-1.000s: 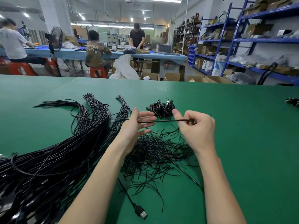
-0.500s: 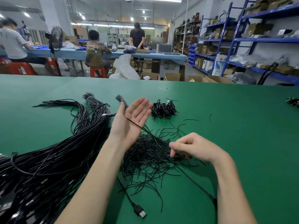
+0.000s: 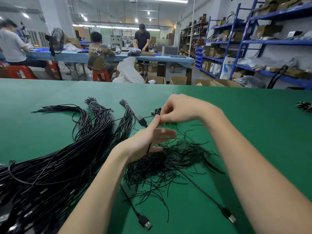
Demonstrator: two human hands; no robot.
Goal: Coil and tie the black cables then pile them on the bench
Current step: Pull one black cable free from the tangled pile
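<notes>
We are observing both hands raised over the green bench (image 3: pixel 253 132), working one black cable (image 3: pixel 194 184). The left hand (image 3: pixel 148 139) is standing flat and upright, its fingers straight and spread loosely, with the cable running across its palm and down behind the wrist side. The right hand (image 3: pixel 180 109) is sitting just above and beyond it, fingers curled, pinching the cable at the tip of the left forefinger; motion blur is softening the fingertips, so we cannot tell exactly how the strand is lying between them. The cable is trailing back toward us along the bench and ending in a USB plug (image 3: pixel 230 217) at the near right. A second plug (image 3: pixel 145 222) is lying near the bench's front edge between the forearms, and a third (image 3: pixel 142 121) is resting just left of the hands. Beneath the hands we are noting a loose heap of thin black ties (image 3: pixel 168 164). To the left a large sheaf of uncoiled black cables (image 3: pixel 59 162) is fanning out across the bench, its far ends bunched into banded tails. A small cluster of finished coils (image 3: pixel 157 111) is showing partly behind the right hand, and another dark bundle (image 3: pixel 304 106) is lying at the far right edge.
</notes>
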